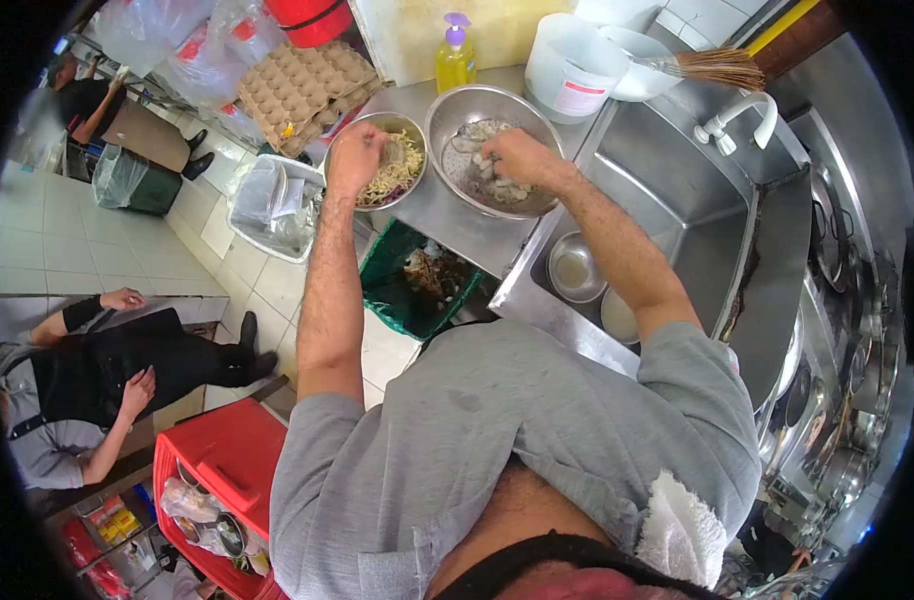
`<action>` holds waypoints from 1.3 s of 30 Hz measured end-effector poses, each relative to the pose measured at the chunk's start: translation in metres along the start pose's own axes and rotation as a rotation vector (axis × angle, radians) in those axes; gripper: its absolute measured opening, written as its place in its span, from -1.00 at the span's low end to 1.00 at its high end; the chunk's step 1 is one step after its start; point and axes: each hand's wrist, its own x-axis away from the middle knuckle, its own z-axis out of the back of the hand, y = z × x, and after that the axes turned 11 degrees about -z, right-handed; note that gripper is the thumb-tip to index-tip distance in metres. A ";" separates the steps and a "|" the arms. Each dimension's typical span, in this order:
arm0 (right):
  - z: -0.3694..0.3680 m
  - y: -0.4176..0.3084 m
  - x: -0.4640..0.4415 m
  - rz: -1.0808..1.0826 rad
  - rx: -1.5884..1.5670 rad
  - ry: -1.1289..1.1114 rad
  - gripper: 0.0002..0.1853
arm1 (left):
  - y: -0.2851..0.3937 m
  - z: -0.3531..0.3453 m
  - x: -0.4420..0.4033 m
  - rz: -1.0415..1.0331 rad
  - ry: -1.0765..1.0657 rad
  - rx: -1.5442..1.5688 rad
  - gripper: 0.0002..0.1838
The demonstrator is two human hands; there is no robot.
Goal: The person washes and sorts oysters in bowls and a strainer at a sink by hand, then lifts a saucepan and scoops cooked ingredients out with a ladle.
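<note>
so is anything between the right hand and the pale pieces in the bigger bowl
Nothing visible: the right hand reaches inside the open bigger bowl, right at the pale pieces, with no lid between.

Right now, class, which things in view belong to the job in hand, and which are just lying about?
Job, seemingly:
- small bowl, pale strips, left hand
- large bowl, pale pieces, right hand

Lying about:
- soap bottle
- egg trays
- brush

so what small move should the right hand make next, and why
Probably lift one greyish food piece with the right hand: its fingers are among such pieces in the larger bowl, while the left hand is at the smaller bowl of yellowish strips.
</note>
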 end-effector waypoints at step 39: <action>0.068 -0.043 0.022 -0.168 -0.628 0.485 -0.78 | 0.148 -0.025 -0.038 0.397 -0.123 1.513 -0.76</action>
